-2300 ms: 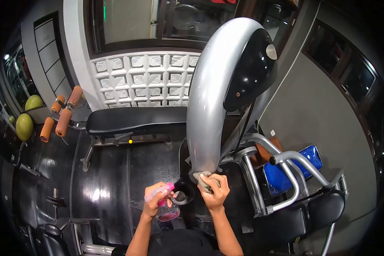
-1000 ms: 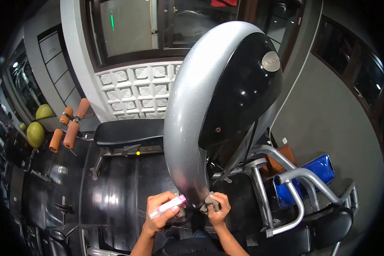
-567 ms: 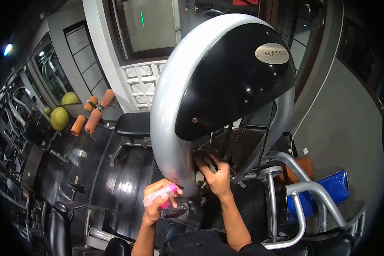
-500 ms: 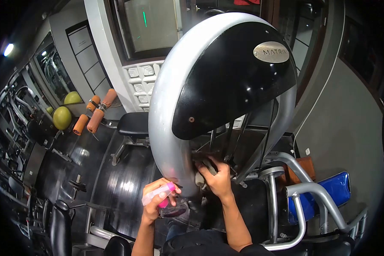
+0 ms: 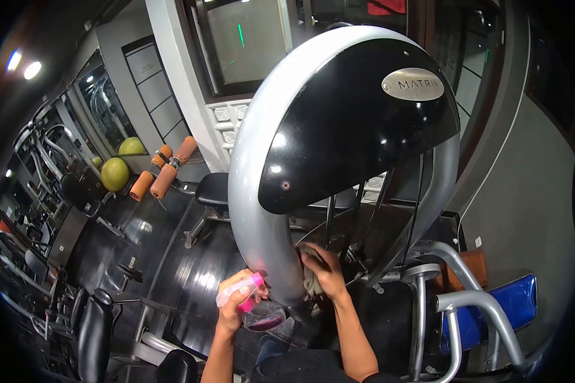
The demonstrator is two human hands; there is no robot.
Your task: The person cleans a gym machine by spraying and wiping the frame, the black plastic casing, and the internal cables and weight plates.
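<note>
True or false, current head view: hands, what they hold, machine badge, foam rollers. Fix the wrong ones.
1. The left hand holds a spray bottle. True.
2. The right hand holds a brush. False: it holds a cloth.
3. The oval MATRIX badge sits on the black panel. True.
4. The cloth is up beside the badge. False: it is low, by the silver curved frame.
5. The foam rollers are blue. False: they are orange.

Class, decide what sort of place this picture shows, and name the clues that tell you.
Most likely a gym. The clues are the big silver-and-black exercise machine with its MATRIX badge, the orange padded rollers and the yellow-green ball.
</note>
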